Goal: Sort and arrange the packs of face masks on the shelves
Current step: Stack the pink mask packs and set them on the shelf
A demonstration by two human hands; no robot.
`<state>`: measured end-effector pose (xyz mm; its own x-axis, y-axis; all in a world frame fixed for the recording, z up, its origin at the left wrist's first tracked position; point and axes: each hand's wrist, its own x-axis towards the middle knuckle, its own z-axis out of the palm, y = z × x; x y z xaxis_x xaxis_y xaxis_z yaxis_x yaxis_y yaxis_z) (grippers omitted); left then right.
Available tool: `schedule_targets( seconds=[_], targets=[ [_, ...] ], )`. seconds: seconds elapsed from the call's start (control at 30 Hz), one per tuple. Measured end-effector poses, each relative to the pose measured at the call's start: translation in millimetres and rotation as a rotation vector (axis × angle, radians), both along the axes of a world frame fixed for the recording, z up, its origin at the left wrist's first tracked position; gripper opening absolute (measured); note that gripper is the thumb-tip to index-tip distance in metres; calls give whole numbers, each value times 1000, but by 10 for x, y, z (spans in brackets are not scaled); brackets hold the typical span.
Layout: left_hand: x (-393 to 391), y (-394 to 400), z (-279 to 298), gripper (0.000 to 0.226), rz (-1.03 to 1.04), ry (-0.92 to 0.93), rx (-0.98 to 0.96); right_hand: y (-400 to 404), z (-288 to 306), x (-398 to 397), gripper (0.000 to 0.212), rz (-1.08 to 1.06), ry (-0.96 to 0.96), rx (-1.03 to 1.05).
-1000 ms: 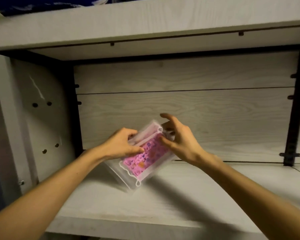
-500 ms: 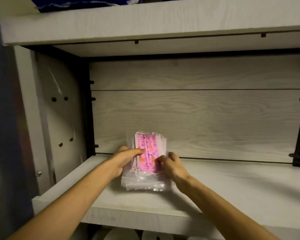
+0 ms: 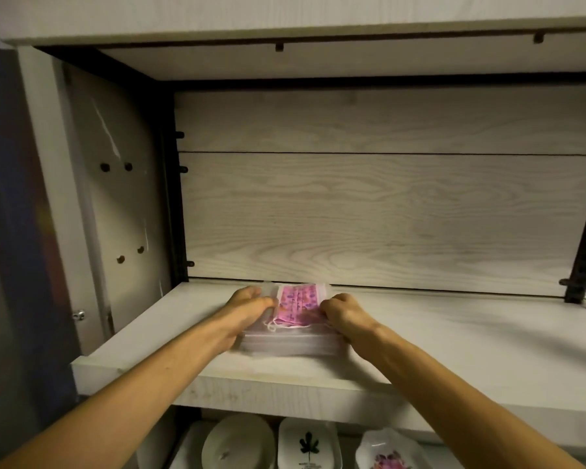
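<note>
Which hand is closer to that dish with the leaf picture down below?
Right. The right hand is almost above the leaf dish; the left hand is farther left.

3 white dishes [image 3: 308, 443] below

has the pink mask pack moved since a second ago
Yes. The pink mask pack, then held tilted in the air above the shelf, now lies flat on it, with the left hand and right hand gripping its sides.
</note>
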<state>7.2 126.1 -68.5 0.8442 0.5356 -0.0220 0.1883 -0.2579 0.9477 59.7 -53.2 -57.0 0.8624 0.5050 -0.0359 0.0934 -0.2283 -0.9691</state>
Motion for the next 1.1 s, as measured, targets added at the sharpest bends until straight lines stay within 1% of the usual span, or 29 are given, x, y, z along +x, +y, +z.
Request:
schedule_targets(
  seconds=[0.07, 0.1, 0.13, 0.17, 0.23, 0.27, 0.33, 0.37, 0.43, 0.47, 0.53, 0.6, 0.67, 0.7, 0.77, 0.8, 0.83, 0.87, 0.9, 0.93, 0.97, 1.0, 1.07, 1.1],
  targets=[
    [8, 27, -4, 35, 20, -38, -61, 37, -75, 94, 27, -34, 1, 3],
    [14, 32, -13, 34, 31, -76, -83, 71, -110, 97, 16, -81, -45, 22],
    [33, 49, -19, 45, 44, -134, -102, 104, -152, 102, 10, -122, -105, 54],
    [54, 46, -4, 61, 46, -215, -131, 152, -210, 173, 21, -152, -178, 103],
    [18, 6, 69, 80, 12, -423, -188, 161, -207, 203, 43, -155, -324, 226],
    [10, 5, 115, 85, -3, -502, -240, 146, -186, 195, 50, -164, -420, 273],
    [8, 20, 141, 85, -48, -547, -355, 99, -125, 130, 57, -195, -581, 319],
    [-14, -17, 122, 76, -104, -510, -343, 98, -160, 142, 56, -190, -628, 309],
    [-57, -137, 42, 44, -189, -424, -200, 75, -181, 84, 55, -151, -686, 269],
    [-53, -190, 5, 37, -195, -428, -135, 73, -198, 70, 56, -142, -683, 258],
    [-18, -253, 22, 36, -167, -542, -79, 95, -175, 69, 58, -157, -692, 296],
    [-9, -298, 115, 39, -167, -687, -44, 115, -116, 44, 54, -192, -728, 381],
    [5, -310, 118, 40, -141, -719, 78, 121, -100, 1, 49, -216, -781, 458],
    [-6, -318, 103, 37, -108, -691, 125, 117, -121, -12, 49, -212, -800, 475],
    [-3, -269, 68, 34, -85, -584, 141, 104, -179, 10, 47, -208, -765, 410],
    [13, -223, 78, 39, -83, -496, 129, 106, -166, 45, 45, -221, -703, 351],
    [18, -185, 132, 49, -76, -373, 112, 118, -128, 103, 39, -218, -609, 260],
    [23, -139, 175, 56, -67, -243, 113, 114, -73, 148, 30, -192, -505, 142],
    [-6, -117, 216, 51, -55, -94, 139, 108, -16, 162, 21, -136, -387, 14],
    [-44, -88, 227, 38, -50, 35, 150, 94, 23, 169, 23, -60, -260, -102],
    [-63, -48, 213, 27, -59, 127, 119, 81, 41, 158, 25, 0, -156, -188],
    [-66, -4, 176, 22, -68, 160, 80, 69, 46, 140, 23, 32, -110, -246],
    [-113, 10, 153, 21, -72, 144, 19, 67, 19, 145, 24, 37, -104, -274],
    [-139, 7, 167, 13, -63, 127, 50, 83, 7, 159, 28, 25, -114, -258]
  ],
)
